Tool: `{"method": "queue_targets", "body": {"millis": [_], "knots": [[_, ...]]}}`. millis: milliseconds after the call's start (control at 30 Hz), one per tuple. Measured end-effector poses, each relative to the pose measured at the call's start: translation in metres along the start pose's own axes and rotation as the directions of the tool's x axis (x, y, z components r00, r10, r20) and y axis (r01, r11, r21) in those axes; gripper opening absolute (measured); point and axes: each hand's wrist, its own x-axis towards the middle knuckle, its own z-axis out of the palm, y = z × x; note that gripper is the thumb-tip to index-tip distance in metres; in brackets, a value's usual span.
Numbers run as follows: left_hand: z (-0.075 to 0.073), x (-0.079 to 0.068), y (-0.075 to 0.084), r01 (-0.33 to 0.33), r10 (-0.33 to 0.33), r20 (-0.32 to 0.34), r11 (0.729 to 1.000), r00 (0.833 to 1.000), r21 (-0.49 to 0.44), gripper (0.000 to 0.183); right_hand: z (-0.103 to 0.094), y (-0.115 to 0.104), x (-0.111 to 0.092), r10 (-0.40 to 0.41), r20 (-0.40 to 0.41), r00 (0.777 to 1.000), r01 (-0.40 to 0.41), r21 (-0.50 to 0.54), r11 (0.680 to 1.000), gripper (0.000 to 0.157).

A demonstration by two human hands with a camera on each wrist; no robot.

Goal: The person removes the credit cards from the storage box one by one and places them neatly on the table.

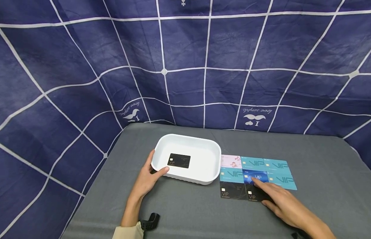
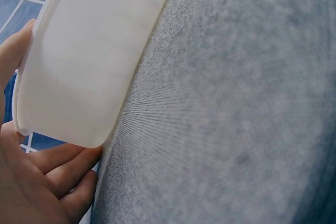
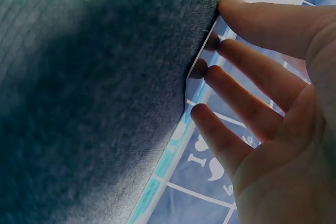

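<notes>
A white rectangular tray (image 1: pixel 200 159) stands on the grey surface with one black VIP card (image 1: pixel 179 160) lying in it. My left hand (image 1: pixel 144 181) holds the tray's left end, thumb at the near rim and fingers round the corner. On the right, my right hand (image 1: pixel 281 200) reaches over several cards laid edge to edge. Its fingertips touch down at the blue VIP card (image 1: pixel 257 174) and the black VIP card (image 1: pixel 251 194) below it, partly hiding both. In the right wrist view the fingers (image 3: pixel 249 77) are spread and nearly straight, tips against a card.
Around the blue card lie a pink card (image 1: pixel 231 161), several teal VIP cards (image 1: pixel 278 164) and another black card (image 1: pixel 232 191), just right of the tray. A navy curtain (image 1: pixel 185 86) with white lines hangs behind the grey cloth-covered surface (image 1: pixel 185 212).
</notes>
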Motion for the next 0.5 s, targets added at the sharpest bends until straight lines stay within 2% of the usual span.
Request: {"method": "queue_targets", "body": {"millis": [233, 500], "knots": [[-0.0011, -0.0018, -0.0016, -0.002, 0.002, -0.004, 1.000, 1.000, 0.015, 0.098, 0.0022, -0.0043, -0.0018, 0.051, 0.064, 0.997, -0.051, -0.002, 0.999, 0.092], [0.0004, 0.0006, 0.0005, -0.010, 0.010, 0.010, 1.000, 1.000, 0.013, 0.099, 0.0011, -0.0026, -0.0011, 0.061, 0.041, 0.997, -0.061, -0.010, 0.998, 0.089]]}}
